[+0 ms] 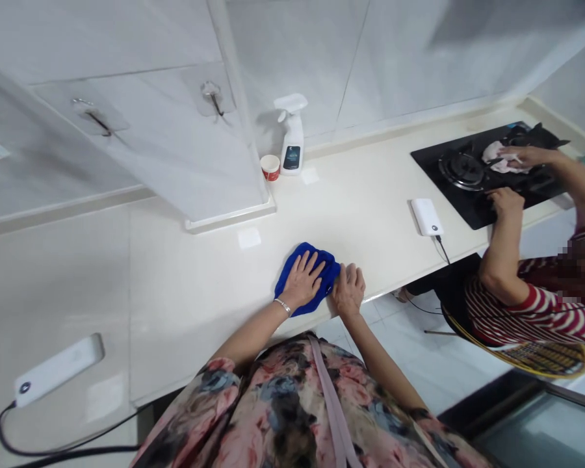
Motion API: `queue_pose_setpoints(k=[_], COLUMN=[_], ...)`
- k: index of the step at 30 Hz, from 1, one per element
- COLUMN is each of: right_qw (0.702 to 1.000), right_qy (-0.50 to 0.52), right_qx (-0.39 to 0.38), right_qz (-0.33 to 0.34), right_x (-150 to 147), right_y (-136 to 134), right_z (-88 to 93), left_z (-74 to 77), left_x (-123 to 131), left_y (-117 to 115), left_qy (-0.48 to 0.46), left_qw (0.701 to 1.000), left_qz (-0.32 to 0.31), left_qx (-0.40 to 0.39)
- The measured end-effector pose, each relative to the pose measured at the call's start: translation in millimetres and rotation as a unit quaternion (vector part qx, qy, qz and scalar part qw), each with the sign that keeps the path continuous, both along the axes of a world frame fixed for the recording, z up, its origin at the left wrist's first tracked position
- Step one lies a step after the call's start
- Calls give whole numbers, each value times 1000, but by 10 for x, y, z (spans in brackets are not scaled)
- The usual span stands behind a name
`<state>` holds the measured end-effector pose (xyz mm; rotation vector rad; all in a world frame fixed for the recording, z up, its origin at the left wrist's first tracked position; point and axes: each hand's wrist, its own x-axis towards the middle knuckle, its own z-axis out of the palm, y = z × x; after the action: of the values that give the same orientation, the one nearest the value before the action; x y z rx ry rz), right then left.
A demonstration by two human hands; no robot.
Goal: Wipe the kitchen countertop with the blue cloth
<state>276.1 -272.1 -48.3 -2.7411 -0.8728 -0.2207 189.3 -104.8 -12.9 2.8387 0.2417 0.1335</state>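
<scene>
Left grip [302, 281] flat — on blue cloth [330, 278]

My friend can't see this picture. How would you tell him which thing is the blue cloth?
Find the long cream counter. Near its front edge, the person's left hand lies flat on the blue cloth, with the right hand beside it. It is the only bright blue thing; the co-worker's cloth on the black stove is pale.

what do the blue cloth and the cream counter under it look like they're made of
Soft blue cloth: likely microfibre or terry, matte; it bunches into folds beneath the left hand. Smooth cream countertop: probably polished stone or solid surface, hard to tell which; it shows a faint sheen and no grain.
</scene>
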Motion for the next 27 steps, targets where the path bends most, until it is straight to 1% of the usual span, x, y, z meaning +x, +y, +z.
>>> queue_pose_setpoints(k=[4, 8, 12, 16, 19, 21, 24, 27], right_qw=[999, 999, 998, 998, 997, 997, 997, 998], right_qy=[-5, 16, 23, 35, 46, 48, 50, 49], right_qx=[0, 30, 48, 50, 52, 52, 51, 44], right_qz=[52, 41, 32, 30, 24, 22, 17, 14], right_x=[143, 193, 170, 190, 216, 226, 235, 244], right_y=[-127, -132, -111, -127, -135, -137, -146, -167], right_z=[59, 102, 112, 116, 128, 139, 150, 149], left_z=[-9, -15, -23, 2, 31, 42, 47, 59], left_x=[338, 651, 876, 959, 845, 663, 265, -178], left_y=[123, 283, 541, 841, 948, 935, 818, 628], left_qy=[-11, -19, -30, -28, -24, -22, -18, -12], left_qw=[999, 999, 999, 998, 995, 992, 989, 987], left_qz=[-34, -28, -1, 58, 96, 118, 145, 161], left_qx=[-3, -15, -23, -27, -25, -27, -27, -18])
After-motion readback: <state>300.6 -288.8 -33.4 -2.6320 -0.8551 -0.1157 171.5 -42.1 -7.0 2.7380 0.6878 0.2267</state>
